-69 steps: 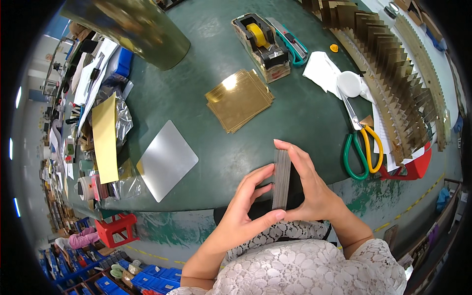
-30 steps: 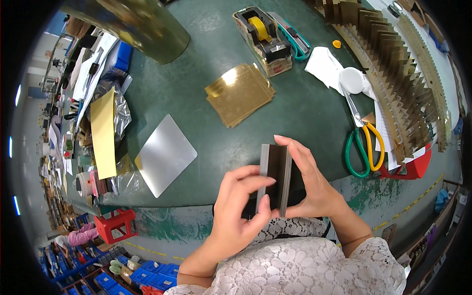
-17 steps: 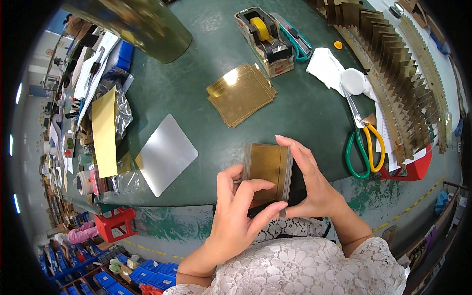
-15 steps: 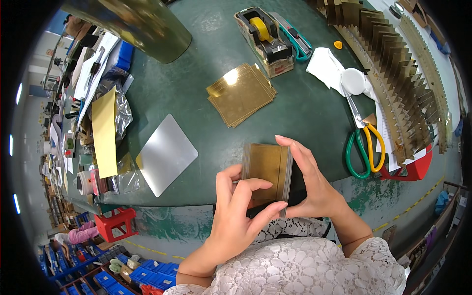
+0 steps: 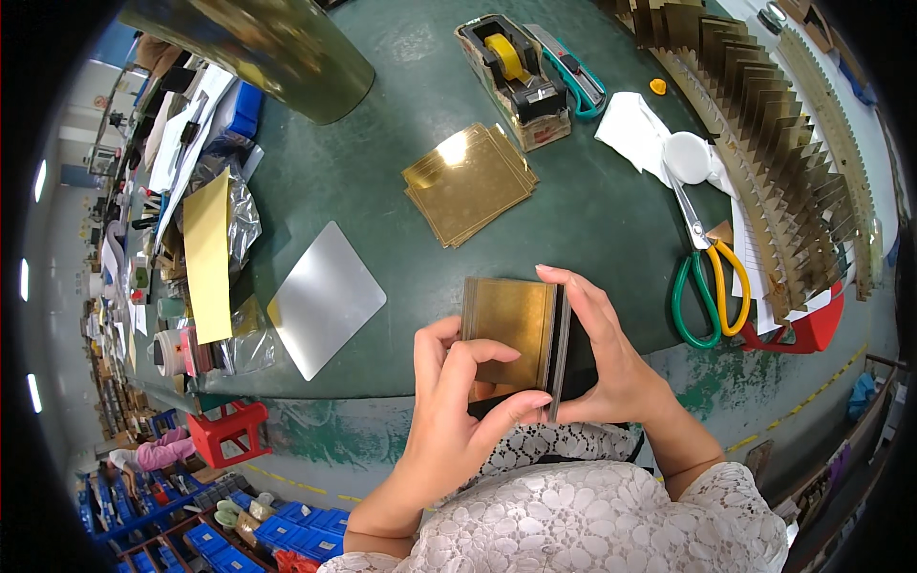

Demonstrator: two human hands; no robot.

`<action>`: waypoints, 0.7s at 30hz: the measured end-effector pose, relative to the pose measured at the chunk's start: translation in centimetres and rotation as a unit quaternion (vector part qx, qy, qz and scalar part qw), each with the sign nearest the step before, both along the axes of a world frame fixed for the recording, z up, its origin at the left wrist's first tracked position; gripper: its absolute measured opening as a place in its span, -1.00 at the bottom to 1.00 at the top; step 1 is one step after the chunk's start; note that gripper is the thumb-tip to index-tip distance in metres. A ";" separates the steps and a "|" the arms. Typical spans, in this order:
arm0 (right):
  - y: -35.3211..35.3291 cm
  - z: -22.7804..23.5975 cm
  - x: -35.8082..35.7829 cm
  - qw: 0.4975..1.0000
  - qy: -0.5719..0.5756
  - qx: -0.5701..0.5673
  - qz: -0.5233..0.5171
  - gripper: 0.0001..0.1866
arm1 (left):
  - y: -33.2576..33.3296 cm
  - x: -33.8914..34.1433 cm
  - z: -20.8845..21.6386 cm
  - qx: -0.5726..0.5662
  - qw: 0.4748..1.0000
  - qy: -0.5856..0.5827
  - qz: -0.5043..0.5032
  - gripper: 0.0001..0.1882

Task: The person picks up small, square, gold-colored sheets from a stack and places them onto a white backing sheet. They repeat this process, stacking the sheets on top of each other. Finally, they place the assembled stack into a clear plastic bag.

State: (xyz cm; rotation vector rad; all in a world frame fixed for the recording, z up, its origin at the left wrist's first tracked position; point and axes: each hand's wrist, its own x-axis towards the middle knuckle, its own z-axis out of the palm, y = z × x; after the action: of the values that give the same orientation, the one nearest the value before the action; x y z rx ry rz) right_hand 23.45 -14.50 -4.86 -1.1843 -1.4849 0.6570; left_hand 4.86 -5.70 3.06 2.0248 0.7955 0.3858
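A stack of thin brass-coloured sheets [image 5: 508, 313] stands on edge between my hands at the table's near side. My left hand [image 5: 457, 406] grips the larger part of it, index finger across the front face and thumb at the lower right corner. Closed on the thinner right part, my right hand [image 5: 611, 358] has its fingertips at the top and its thumb at the bottom. A dark narrow gap separates the two parts. Farther off lies a loose pile of shiny gold sheets [image 5: 470, 186]. To the left rests a silver rounded-corner plate [image 5: 330, 301], apart from my hands.
Scissors [image 5: 702, 248] with green and yellow handles lie at right, beside a white round lid [image 5: 686, 157]. Behind are a tape dispenser [image 5: 516, 81], a teal cutter [image 5: 570, 72] and a large cylinder [image 5: 287, 62]. Racked brass sheets [image 5: 755, 115] line the right; yellow card [image 5: 208, 258] lies left.
My left hand has shifted slightly left with its part of the stack. A gap has widened between that part and the sheets in my right hand.
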 end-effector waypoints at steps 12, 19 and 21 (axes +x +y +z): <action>0.1 0.0 0.0 1.000 0.007 0.008 0.000 0.36 | -0.3 -0.3 -0.6 -0.043 0.997 -0.006 0.061 -0.48; 0.0 0.1 0.0 1.000 0.001 0.001 -0.005 0.36 | -0.3 -0.2 -0.3 -0.049 0.997 0.008 0.065 -0.49; 0.0 -0.1 -0.1 1.000 0.003 0.009 -0.008 0.36 | -0.4 -0.1 -0.4 -0.062 0.995 0.000 0.072 -0.49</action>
State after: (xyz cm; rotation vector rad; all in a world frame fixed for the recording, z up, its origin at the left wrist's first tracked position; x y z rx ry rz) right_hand 23.35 -14.49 -4.92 -1.1789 -1.4718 0.6352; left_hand 4.73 -6.09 2.70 1.8587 0.9465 0.4073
